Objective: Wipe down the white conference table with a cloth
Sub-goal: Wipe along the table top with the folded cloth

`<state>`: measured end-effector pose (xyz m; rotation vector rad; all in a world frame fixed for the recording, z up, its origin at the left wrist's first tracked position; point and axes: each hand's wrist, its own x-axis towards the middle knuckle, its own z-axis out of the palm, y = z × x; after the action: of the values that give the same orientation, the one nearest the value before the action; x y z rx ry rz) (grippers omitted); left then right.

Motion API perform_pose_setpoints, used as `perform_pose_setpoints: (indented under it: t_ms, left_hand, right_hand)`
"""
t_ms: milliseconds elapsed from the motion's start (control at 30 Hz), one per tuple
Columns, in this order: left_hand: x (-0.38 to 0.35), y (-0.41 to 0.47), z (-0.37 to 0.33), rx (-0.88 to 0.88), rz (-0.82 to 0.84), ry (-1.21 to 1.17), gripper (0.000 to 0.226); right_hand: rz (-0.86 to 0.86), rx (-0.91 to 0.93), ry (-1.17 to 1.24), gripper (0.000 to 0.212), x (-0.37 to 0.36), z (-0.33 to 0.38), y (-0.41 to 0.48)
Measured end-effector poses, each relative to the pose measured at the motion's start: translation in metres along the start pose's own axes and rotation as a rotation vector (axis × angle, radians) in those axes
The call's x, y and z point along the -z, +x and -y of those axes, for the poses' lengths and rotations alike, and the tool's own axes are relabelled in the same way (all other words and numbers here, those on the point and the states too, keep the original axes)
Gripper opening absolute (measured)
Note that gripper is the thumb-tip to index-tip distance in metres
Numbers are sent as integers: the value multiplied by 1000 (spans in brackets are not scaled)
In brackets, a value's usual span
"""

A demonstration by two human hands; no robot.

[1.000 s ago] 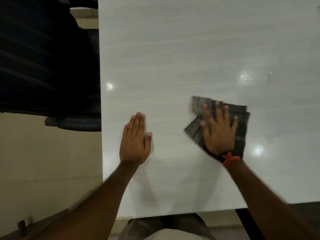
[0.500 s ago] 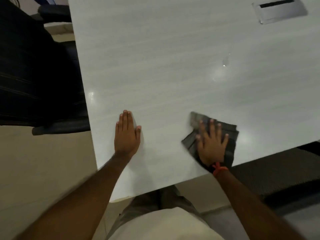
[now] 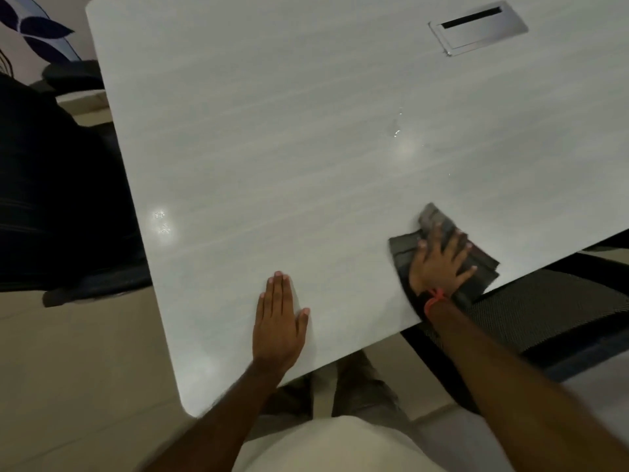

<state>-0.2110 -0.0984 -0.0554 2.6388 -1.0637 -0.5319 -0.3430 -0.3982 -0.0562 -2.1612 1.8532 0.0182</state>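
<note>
Right hand point(image 3: 439, 267), fingers spread, presses the dark cloth point(image 3: 483, 267) flat near the white worktop point(image 3: 272, 148) edge; left hand point(image 3: 277, 325) rests flat, fingers together; no writing is legible

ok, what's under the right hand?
A dark folded cloth, lying flat on the white table near its edge. The right hand presses flat on it. The cloth's middle and the tabletop beneath it are covered, so they cannot be seen.

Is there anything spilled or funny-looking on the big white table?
Yes, a little. A few small shiny specks, maybe water drops, sit on the white table beyond the dark cloth under the right hand. Nothing looks broken.
</note>
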Motion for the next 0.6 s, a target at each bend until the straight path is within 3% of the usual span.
perform_pose_setpoints:
  t_ms: [100, 267, 400, 500, 600]
  left_hand:
    - [-9, 14, -24, -22, 18, 18, 76]
    - [-9, 61, -63, 93, -29, -28, 81]
    - [-5, 103, -78, 100, -79, -34, 80]
    - [-4, 128, -86, 110, -118, -15, 79]
    - [-3, 149, -95, 156, -149, -52, 79]
  right_hand:
    - [-13, -63, 28, 60, 4, 10, 25]
    - [133, 454, -150, 61, -11, 5, -56]
    - [76, 218, -86, 61, 17, -47, 19]
    - [3, 43, -34, 63, 27, -26, 91]
    - [57, 311, -100, 63, 14, 13, 66]
